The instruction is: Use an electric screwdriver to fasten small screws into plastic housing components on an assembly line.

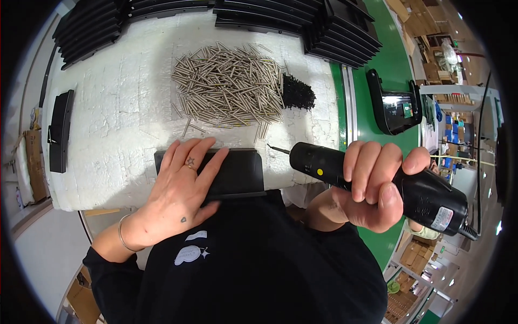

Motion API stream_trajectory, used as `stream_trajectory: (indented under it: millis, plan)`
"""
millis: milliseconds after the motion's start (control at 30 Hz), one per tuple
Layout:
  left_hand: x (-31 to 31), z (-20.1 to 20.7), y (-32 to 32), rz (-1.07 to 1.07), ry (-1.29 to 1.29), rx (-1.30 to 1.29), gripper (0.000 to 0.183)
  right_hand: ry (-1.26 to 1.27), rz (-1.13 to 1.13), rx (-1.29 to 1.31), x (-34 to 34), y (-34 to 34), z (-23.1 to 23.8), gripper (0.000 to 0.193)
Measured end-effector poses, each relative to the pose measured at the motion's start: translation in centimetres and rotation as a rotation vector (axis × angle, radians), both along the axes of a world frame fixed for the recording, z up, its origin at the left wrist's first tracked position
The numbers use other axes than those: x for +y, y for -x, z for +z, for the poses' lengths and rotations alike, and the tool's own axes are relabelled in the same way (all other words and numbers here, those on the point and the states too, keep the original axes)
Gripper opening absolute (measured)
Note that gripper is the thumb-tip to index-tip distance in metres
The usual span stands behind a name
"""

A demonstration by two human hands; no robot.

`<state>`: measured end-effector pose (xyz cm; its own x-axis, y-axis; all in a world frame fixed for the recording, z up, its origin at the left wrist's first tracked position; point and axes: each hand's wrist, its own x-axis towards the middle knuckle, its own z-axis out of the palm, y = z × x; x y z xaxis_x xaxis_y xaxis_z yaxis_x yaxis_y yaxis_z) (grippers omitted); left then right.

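While hand-pressed, flat black panel (pixel 237 171)

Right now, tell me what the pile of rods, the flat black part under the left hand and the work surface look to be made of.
Rods: likely metal, silvery with a bright sheen. Flat black part under the left hand: probably moulded plastic, smooth and matte with rounded corners. Work surface: looks like white foam or padding, rough and pitted; the exact material is unclear.
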<state>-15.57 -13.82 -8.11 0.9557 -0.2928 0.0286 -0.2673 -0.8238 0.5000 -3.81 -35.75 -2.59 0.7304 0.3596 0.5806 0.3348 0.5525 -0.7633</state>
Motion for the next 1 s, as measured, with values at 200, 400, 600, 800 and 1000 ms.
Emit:
stream_trajectory:
  millis: [200,400,600,800,1000]
  plan:
    - [-1.8,-0.7,-3.2,0.015,0.089,-0.525,0.041,0.017,0.154,-0.029,0.9,0.8,0.8,0.029]
    - [-2.1,-1.5,-3.9,-0.006,0.257,-0.52,0.019,0.005,0.114,-0.052,1.1,1.6,1.7,0.032]
    - [-2.9,-2.5,-3.3,0.045,0.447,-0.554,0.027,-0.003,0.152,-0.1,1.1,1.7,1.8,0.032]
    - [-1.8,-3.0,-2.6,0.106,0.471,-0.413,0.035,-0.066,0.167,-0.141,2.5,1.9,-0.7,0.032]
    - [6.4,-2.6,-5.4,0.154,0.048,-0.335,0.013,-0.056,0.024,-0.065,1.6,1.8,-0.8,0.038]
